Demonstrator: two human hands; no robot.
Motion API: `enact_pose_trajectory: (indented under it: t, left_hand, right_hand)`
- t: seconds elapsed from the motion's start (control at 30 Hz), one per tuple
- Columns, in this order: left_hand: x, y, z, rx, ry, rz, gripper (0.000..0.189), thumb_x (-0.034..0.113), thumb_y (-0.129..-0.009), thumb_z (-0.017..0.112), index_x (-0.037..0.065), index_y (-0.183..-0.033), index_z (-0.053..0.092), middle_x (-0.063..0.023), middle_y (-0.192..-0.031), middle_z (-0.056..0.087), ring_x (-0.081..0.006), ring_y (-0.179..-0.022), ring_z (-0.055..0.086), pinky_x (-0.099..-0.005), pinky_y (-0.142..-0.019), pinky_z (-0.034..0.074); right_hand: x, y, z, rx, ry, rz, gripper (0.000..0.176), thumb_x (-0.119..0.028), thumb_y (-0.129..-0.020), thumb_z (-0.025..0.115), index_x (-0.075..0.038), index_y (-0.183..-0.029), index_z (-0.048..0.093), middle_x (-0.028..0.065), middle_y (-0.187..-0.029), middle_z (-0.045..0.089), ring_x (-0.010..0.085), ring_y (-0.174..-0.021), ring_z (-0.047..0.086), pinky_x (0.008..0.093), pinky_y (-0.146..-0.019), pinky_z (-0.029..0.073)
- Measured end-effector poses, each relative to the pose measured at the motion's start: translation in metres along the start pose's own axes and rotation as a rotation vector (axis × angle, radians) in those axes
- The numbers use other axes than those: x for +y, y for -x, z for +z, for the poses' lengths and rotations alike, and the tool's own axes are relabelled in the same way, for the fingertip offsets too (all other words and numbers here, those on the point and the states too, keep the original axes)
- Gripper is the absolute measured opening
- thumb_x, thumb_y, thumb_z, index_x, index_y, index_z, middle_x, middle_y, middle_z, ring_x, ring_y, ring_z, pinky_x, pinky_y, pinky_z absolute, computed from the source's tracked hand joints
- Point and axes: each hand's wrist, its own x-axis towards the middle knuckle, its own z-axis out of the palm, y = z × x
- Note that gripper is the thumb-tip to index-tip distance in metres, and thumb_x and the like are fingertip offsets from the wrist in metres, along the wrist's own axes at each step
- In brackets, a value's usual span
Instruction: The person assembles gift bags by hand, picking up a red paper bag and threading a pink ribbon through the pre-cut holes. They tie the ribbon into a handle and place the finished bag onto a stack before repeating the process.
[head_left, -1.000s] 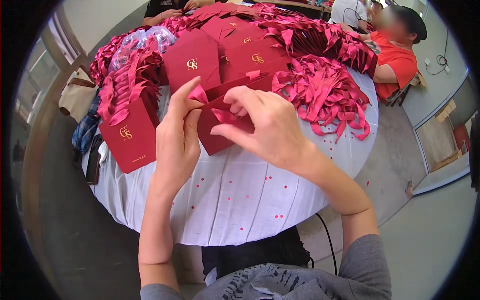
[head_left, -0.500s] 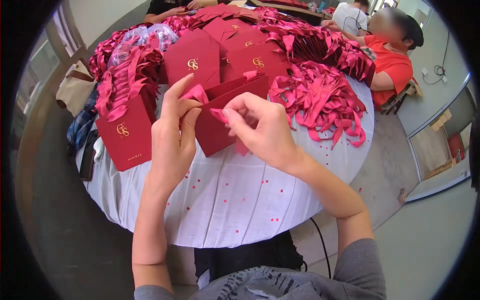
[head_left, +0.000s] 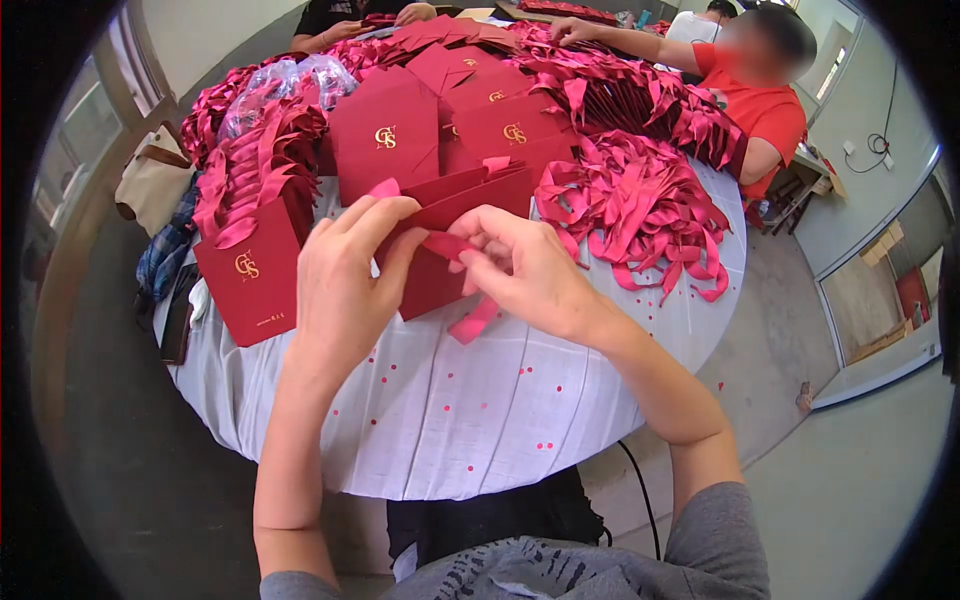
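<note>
A dark red paper bag [head_left: 430, 285] stands at the middle of the near part of the table, partly hidden by both hands. My left hand [head_left: 350, 265] is at its left top corner, thumb and fingers pinched on a pink ribbon [head_left: 448, 246]. The ribbon stretches across to my right hand [head_left: 515, 265], whose fingers and thumb are closed on its other part. A ribbon end [head_left: 474, 322] hangs below my right hand over the white cloth. Another pink piece shows above my left fingers.
Finished-looking red bags [head_left: 250, 270] stand in a row at left. Flat red bags [head_left: 385, 125] are piled behind, loose ribbons [head_left: 645, 205] lie at right. A person in red [head_left: 765, 110] reaches over the far right; another person's hands [head_left: 415, 13] are at the back.
My left fingers have curled inward and pulled the ribbon taut between the hands. A ribbon end now hangs lower. The person in red has stretched an arm over the pile.
</note>
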Motion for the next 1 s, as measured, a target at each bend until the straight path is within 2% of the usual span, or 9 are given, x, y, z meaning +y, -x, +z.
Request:
enact_pose_trajectory:
  t: [0.03,0.23,0.27,0.3,0.4,0.53,0.63,0.8,1.0]
  left_hand:
    - [0.001,-0.002,-0.002,-0.027,-0.017,-0.031,0.015,0.008,-0.079,0.066,0.003,-0.093,0.063,-0.0082,-0.082,0.061,-0.0240,-0.059,0.052,-0.0342,-0.060,0.039]
    - [0.008,-0.011,-0.011,-0.062,-0.190,0.018,0.010,0.003,-0.079,0.064,0.001,-0.089,0.063,-0.0096,-0.086,0.055,-0.0246,-0.066,0.053,-0.0338,-0.062,0.040]
    - [0.011,-0.013,-0.013,-0.059,-0.333,0.092,0.011,0.000,-0.079,0.064,-0.001,-0.090,0.063,-0.0096,-0.090,0.053,-0.0238,-0.069,0.053,-0.0328,-0.063,0.042]
    - [0.016,-0.016,-0.014,-0.098,-0.363,0.061,0.013,-0.002,-0.078,0.061,0.000,-0.091,0.061,-0.0105,-0.095,0.050,-0.0291,-0.084,0.053,-0.0371,-0.075,0.042]
    - [0.012,-0.022,-0.007,-0.068,-0.374,0.182,0.021,-0.005,-0.077,0.058,0.000,-0.098,0.059,-0.0112,-0.098,0.049,-0.0296,-0.091,0.050,-0.0377,-0.082,0.041]
    - [0.007,-0.027,-0.004,-0.202,-0.244,0.175,0.027,-0.008,-0.078,0.054,0.000,-0.103,0.057,-0.0119,-0.096,0.051,-0.0296,-0.094,0.048,-0.0383,-0.086,0.040]
    - [0.011,-0.033,-0.002,-0.250,-0.194,0.165,0.029,-0.015,-0.071,0.048,-0.003,-0.096,0.057,-0.0151,-0.095,0.056,-0.0313,-0.089,0.050,-0.0383,-0.083,0.042]
    - [0.010,-0.042,0.002,-0.245,0.003,0.066,0.009,0.002,-0.082,0.056,-0.001,-0.090,0.060,-0.0139,-0.080,0.061,-0.0302,-0.083,0.050,-0.0376,-0.076,0.043]
    - [0.007,-0.050,0.014,-0.244,-0.010,-0.046,0.020,0.017,-0.090,0.056,-0.001,-0.082,0.058,-0.0165,-0.073,0.057,-0.0300,-0.074,0.049,-0.0383,-0.069,0.041]
  right_hand:
    - [-0.001,0.000,-0.004,0.026,0.264,-0.097,0.013,-0.004,-0.091,0.053,0.003,-0.100,0.058,0.0059,-0.081,0.064,0.0101,-0.067,0.062,0.0233,-0.060,0.050]
    - [-0.008,-0.005,-0.070,-0.087,0.298,0.124,0.013,-0.005,-0.089,0.055,0.005,-0.096,0.062,0.0038,-0.077,0.063,0.0061,-0.064,0.057,0.0204,-0.056,0.046]
    - [-0.001,-0.006,-0.085,-0.115,0.267,0.119,0.014,-0.006,-0.089,0.056,0.005,-0.095,0.062,0.0033,-0.077,0.063,0.0057,-0.063,0.056,0.0202,-0.056,0.045]
    - [0.001,-0.005,-0.095,-0.087,0.269,0.110,0.014,-0.007,-0.089,0.056,0.005,-0.094,0.063,0.0031,-0.076,0.063,0.0056,-0.063,0.056,0.0203,-0.056,0.045]
    - [0.001,-0.002,-0.117,0.018,0.203,0.020,0.015,-0.010,-0.087,0.058,0.004,-0.086,0.064,0.0039,-0.070,0.064,0.0072,-0.058,0.057,0.0217,-0.053,0.046]
    - [-0.008,0.003,-0.128,0.164,0.022,0.004,0.014,-0.008,-0.086,0.062,0.002,-0.095,0.064,0.0073,-0.075,0.066,0.0072,-0.058,0.058,0.0202,-0.051,0.048]
    - [-0.008,0.001,-0.126,0.226,-0.159,-0.056,0.014,-0.007,-0.086,0.064,0.002,-0.097,0.063,0.0075,-0.077,0.065,0.0081,-0.060,0.059,0.0201,-0.055,0.049]
    - [-0.004,-0.003,-0.121,0.280,-0.451,-0.271,0.014,-0.009,-0.086,0.066,0.000,-0.097,0.065,0.0085,-0.082,0.066,0.0089,-0.067,0.060,0.0206,-0.062,0.048]
    - [-0.021,-0.003,-0.088,0.286,-0.632,-0.400,0.013,-0.013,-0.091,0.060,-0.001,-0.096,0.062,0.0127,-0.095,0.066,0.0166,-0.091,0.062,0.0273,-0.078,0.051]
